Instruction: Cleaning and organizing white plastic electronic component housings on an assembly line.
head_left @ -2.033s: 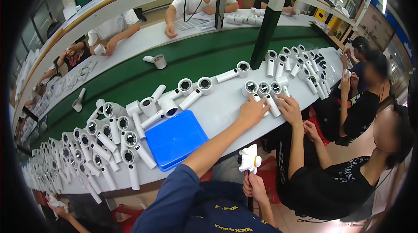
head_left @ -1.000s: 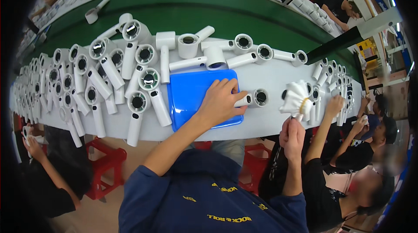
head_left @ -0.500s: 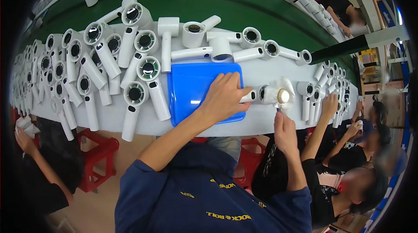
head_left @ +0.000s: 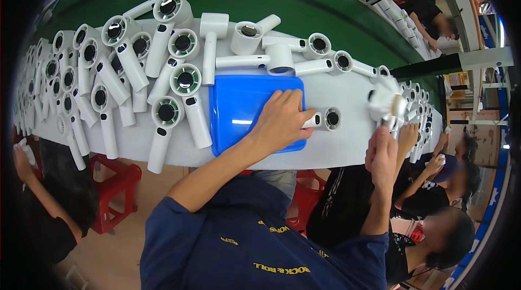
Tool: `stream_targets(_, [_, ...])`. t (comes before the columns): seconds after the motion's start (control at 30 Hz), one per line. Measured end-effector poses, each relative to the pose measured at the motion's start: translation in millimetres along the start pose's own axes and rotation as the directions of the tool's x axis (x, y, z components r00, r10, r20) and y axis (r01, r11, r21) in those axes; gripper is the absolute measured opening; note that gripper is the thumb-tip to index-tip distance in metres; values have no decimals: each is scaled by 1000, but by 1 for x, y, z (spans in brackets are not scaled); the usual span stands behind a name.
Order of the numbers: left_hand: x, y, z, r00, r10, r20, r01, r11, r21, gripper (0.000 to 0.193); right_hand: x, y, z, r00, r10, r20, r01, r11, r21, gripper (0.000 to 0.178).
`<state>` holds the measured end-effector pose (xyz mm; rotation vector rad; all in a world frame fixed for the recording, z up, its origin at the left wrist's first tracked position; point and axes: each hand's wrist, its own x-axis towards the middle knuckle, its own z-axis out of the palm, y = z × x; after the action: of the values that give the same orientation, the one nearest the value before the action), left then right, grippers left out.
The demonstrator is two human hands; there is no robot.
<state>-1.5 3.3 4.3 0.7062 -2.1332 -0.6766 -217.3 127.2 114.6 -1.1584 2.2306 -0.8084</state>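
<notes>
Our left hand (head_left: 279,122) over the blue tray (head_left: 236,111), grip closed on a white dryer (head_left: 324,119) lying on the surface (head_left: 347,146), our right hand (head_left: 381,154) gripping a white brush (head_left: 386,103).

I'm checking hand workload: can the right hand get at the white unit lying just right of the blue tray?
Probably not as things stand: the right hand is shut on a white fan part, raised off the bench, while the left hand already grips that white unit beside the blue tray.

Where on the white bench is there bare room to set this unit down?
Bare patches: the blue mat left of the left hand, and the white strip between the mat and the right hand. Left of the mat, white units crowd the bench.
</notes>
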Motion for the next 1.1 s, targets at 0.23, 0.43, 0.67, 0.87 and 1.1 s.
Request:
stream_targets(0.23, [-1,0,0,1000,-16,4,16,1000,23,34,10,11,-7,987,71,142,-57,994,-96,47])
stream_targets(0.43, [3,3,1,1000,0,4,0,1000,9,36,8,77,6,636,-744,204,653,378,-656,42])
stream_targets(0.67, [0,2,0,1000,-11,7,11,1000,22,37,-21,2,-12,999,11,-30,1,923,385,45])
stream_targets(0.87, [3,-1,1,999,-29,21,28,999,47,39,-22,23,17,985,21,169,-6,996,-87,43])
stream_targets(1.1, [4,1,2,1000,1,12,-1,1000,31,37,-21,37,46,963,-268,-35,248,928,-278,45])
